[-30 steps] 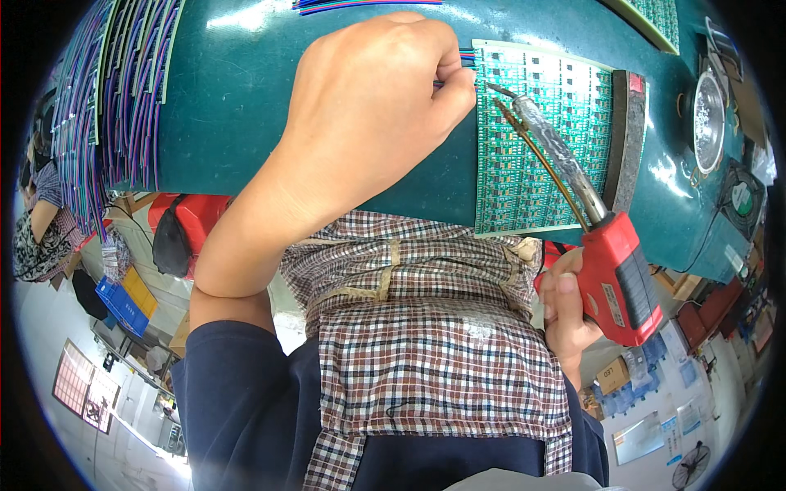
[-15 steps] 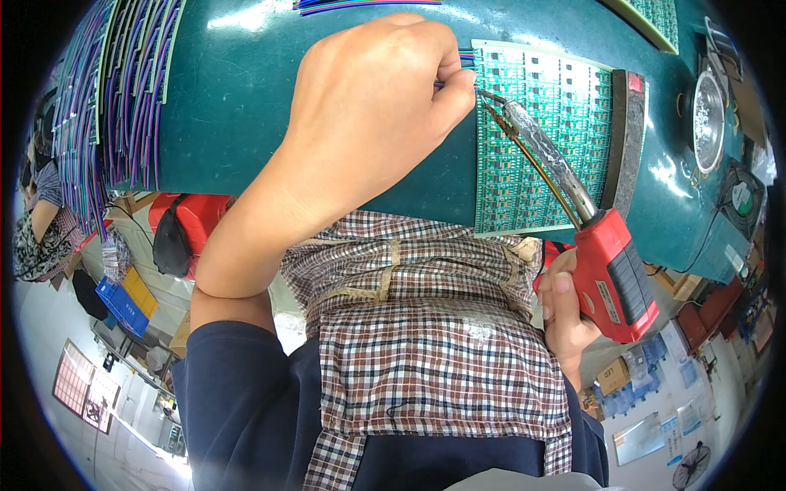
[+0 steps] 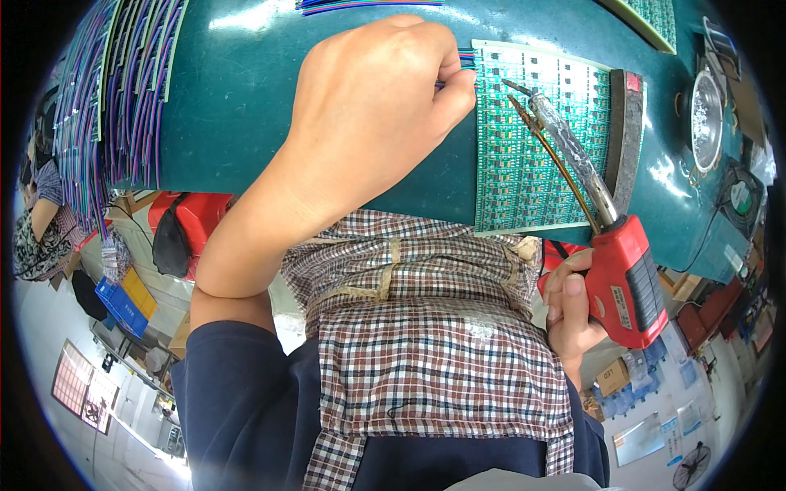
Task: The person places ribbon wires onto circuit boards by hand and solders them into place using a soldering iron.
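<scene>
A green circuit board panel (image 3: 540,176) with rows of small chips lies on the teal table. At its left edge my left hand (image 3: 393,90) is closed in a pinch on thin coloured wires (image 3: 467,61); their ends meet the panel's edge, and the fingers hide most of them. My right hand (image 3: 573,315) grips a red soldering gun (image 3: 626,286) by its handle, below the panel. The gun's dark tip and the thin brass-coloured solder feed tube beside it hover over the left part of the panel, apart from the wires.
A dark bar (image 3: 626,139) rests along the panel's right edge. Boards with bundled wires (image 3: 135,98) hang over the table's left side. More wires (image 3: 368,6) lie at the far edge. A round metal dish (image 3: 707,123) and a small fan (image 3: 741,196) stand at right.
The soldering gun has moved right and slightly nearer, so its tip has left the wire ends at the panel's edge. My left hand stays in place.
</scene>
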Demonstrator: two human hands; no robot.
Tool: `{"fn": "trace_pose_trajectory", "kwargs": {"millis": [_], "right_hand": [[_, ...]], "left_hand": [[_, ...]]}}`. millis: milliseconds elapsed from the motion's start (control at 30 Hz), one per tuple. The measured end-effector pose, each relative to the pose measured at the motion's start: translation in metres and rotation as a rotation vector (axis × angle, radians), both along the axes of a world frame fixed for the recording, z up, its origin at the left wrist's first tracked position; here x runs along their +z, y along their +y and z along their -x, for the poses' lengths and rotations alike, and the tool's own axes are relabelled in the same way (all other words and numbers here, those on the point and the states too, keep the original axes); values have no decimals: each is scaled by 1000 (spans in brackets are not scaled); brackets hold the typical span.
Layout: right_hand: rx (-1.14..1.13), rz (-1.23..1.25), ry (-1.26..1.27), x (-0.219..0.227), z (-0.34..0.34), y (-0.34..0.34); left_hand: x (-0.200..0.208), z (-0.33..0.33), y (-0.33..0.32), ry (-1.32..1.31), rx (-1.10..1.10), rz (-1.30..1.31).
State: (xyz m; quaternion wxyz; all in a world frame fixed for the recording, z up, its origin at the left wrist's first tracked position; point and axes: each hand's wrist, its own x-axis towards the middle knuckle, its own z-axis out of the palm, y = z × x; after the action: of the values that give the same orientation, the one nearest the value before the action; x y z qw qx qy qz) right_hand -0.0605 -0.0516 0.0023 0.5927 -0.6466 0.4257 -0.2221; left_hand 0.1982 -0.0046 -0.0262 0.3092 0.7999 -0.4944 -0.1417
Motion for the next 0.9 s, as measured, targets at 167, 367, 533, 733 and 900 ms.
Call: {"fn": "trace_pose_trajectory", "kwargs": {"millis": [167,367,533,733,900], "right_hand": [[15,25,3,-1,1,-1],[-35,9,11,-2,1,1],[-27,27,-15,-5,4,1],[-22,55,15,-6,4,1],[-5,51,23,-6,9,1]], "left_hand": [[5,-5,1,5,12,3],[0,-37,0,-198,60,132],[2,-39,2,-278,12,77],[18,-41,-6,-79,3,-50],[7,-51,-4,-312,-184,-45]]}}
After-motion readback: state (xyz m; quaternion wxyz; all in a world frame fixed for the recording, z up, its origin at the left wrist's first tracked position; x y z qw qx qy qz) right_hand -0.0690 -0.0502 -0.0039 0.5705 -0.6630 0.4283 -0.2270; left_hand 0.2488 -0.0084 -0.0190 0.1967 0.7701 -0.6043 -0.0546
